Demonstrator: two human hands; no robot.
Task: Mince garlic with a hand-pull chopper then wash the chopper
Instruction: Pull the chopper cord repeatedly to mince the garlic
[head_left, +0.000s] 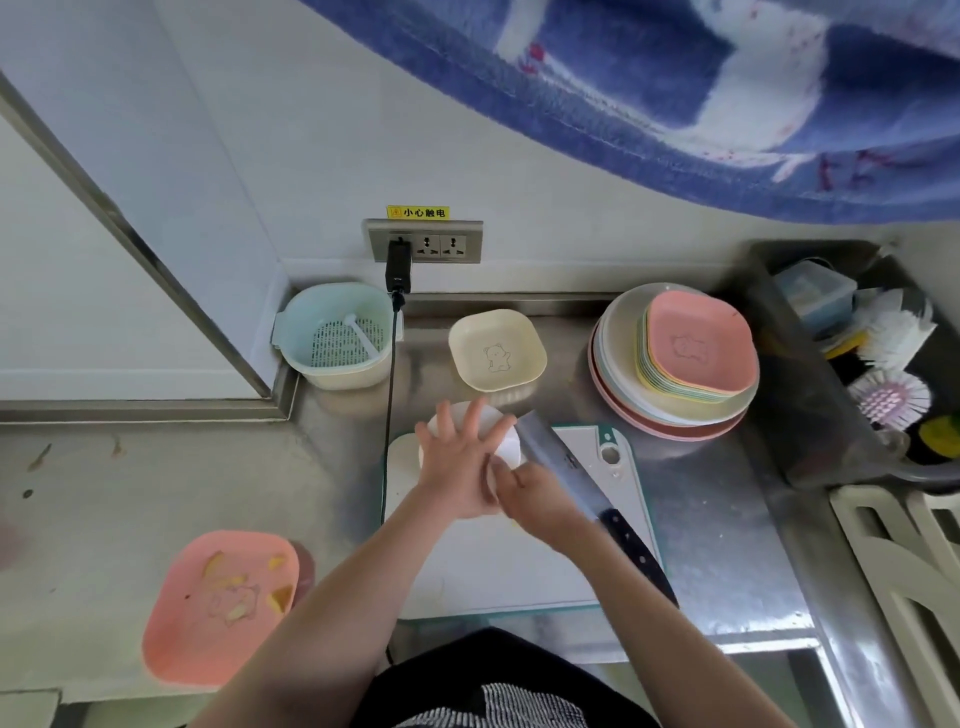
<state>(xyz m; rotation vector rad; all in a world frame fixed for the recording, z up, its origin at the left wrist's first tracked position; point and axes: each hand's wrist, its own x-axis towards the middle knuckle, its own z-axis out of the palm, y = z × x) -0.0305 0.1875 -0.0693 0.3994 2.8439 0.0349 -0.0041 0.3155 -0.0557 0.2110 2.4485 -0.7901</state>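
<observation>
1. The chopper is the white round thing at the centre of the frame. It stands on the upper left corner of the white cutting board, and the hands cover most of it.

2. The left hand lies flat on top of the chopper with its fingers straight and spread. It presses the lid down and does not clench it.

3. The right hand is just beside the left, at the lower right side of the chopper. Its fingers look curled, as if they pinch something small at the lid, perhaps the pull handle. The frame does not show this clearly, so I cannot tell what it holds.

4. I judge that the mincing step is in hand: one hand steadies the body and the other is at the cord. The washing is not yet begun. No garlic can be seen.

5. The next move seems to call for a firm press from the left hand and a straight pull toward the lower right, so that the chopper does not slide.

6. Both forearms come from the bottom of the frame and meet over the board.

7. A cleaver lies across the board just right of the right hand, its blade near the chopper; a pull goes in its direction, which may be a risk.

8. A cream dish stands above the chopper, and the sink is at the right.
</observation>
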